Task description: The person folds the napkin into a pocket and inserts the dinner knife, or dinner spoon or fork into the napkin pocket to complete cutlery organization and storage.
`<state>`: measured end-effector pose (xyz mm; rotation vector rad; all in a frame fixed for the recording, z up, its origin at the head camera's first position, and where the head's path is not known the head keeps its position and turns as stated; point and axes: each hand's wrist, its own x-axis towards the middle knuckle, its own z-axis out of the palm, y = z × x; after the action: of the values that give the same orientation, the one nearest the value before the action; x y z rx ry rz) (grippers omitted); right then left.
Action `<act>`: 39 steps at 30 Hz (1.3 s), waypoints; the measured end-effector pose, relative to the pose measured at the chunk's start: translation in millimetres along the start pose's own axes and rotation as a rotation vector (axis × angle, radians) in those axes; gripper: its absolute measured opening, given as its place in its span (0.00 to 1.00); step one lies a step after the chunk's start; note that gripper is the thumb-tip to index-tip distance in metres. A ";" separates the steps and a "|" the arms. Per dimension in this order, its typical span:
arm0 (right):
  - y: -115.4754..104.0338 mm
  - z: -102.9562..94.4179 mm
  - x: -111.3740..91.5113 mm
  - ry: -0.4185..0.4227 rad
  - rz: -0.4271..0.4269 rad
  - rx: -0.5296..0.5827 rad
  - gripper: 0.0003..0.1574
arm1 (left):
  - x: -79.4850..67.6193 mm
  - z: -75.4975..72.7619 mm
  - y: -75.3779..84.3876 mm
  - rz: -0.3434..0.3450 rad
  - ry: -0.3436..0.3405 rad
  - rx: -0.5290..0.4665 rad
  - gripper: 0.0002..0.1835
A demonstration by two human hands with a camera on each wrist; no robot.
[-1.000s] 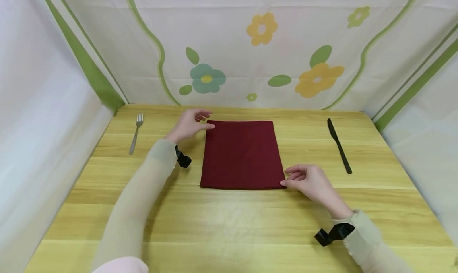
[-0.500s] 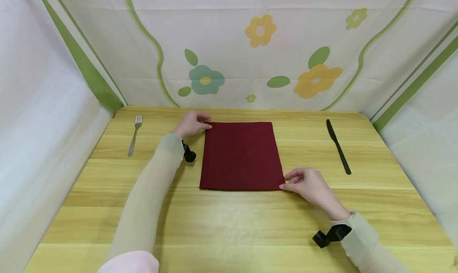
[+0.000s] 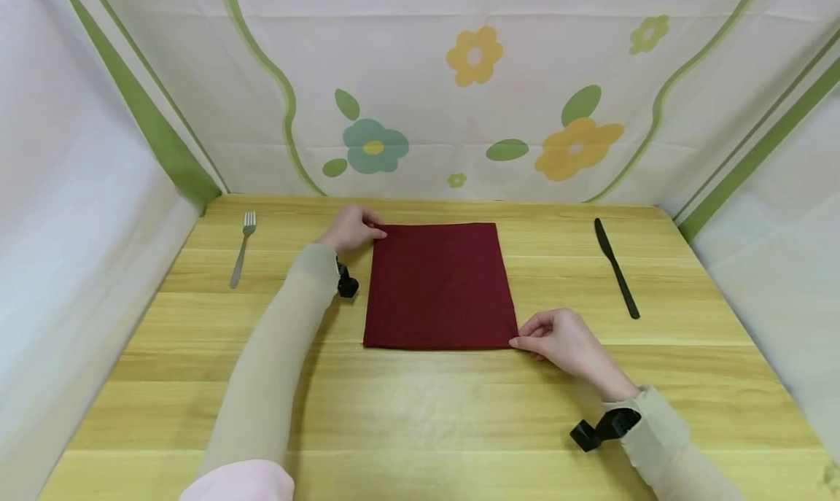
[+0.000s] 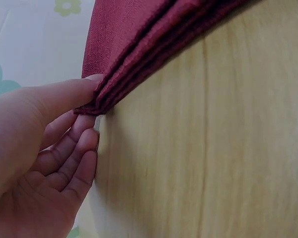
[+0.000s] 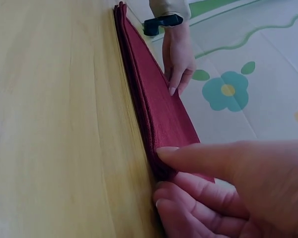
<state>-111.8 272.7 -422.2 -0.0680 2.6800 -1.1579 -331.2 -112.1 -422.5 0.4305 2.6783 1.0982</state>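
A dark red cloth napkin (image 3: pixel 438 286), folded into a square of several layers, lies flat in the middle of the wooden table. At its far left corner my left hand (image 3: pixel 351 227) pinches the cloth, thumb on top and fingers below, as the left wrist view shows with the layered corner (image 4: pixel 102 96). My right hand (image 3: pixel 566 340) pinches the near right corner; in the right wrist view the thumb (image 5: pixel 188 158) lies over the stacked edges and the fingers sit beneath.
A fork (image 3: pixel 243 249) lies on the table (image 3: pixel 420 428) at the far left. To the right lies a black knife (image 3: pixel 617 268). A white curtain (image 3: pixel 420 63) with printed flowers stands behind the table, and white cloth walls hang at both sides.
My left hand has closed its thumb and fingers on the far left corner of the napkin. My right hand stays at the near right corner. The napkin lies in about the same place.
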 end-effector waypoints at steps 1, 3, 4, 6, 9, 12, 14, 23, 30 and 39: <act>0.2 0.3 0.6 0.001 -0.004 0.004 0.14 | 0.0 0.0 -0.8 0.000 0.005 -0.005 0.13; 0.4 0.5 1.7 0.002 -0.024 0.011 0.13 | -0.7 -0.4 -2.5 0.001 0.016 -0.020 0.13; 0.5 0.6 2.3 0.004 -0.033 0.020 0.13 | -1.7 -1.0 -3.1 0.000 0.021 -0.030 0.12; 1.2 -0.3 3.8 0.009 -0.048 0.043 0.11 | -4.5 -2.8 -3.8 -0.008 0.032 -0.062 0.12; 3.1 -5.4 7.6 0.034 -0.070 0.054 0.09 | -10.0 -7.1 -4.3 -0.015 0.044 -0.110 0.13; 5.8 -14.9 13.3 0.075 -0.069 0.036 0.07 | -17.4 -12.3 -5.3 0.000 0.047 -0.140 0.14; 7.2 -23.3 18.0 0.101 -0.071 0.028 0.07 | -22.5 -14.3 -7.7 0.019 0.041 -0.140 0.14; 18.4 -68.7 50.5 0.174 -0.081 -0.066 0.10 | -58.7 -6.9 -16.1 0.089 -0.072 -0.118 0.11; 24.4 -86.9 89.9 0.209 -0.124 -0.120 0.09 | -92.2 6.3 -0.5 0.096 -0.108 -0.144 0.10; 13.9 -91.0 133.0 0.232 -0.123 -0.173 0.09 | -126.0 26.7 16.7 0.105 -0.126 -0.145 0.07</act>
<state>-260.8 330.1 -396.1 -0.1357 3.0158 -1.0209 -202.3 -127.1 -418.4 0.5978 2.4724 1.2410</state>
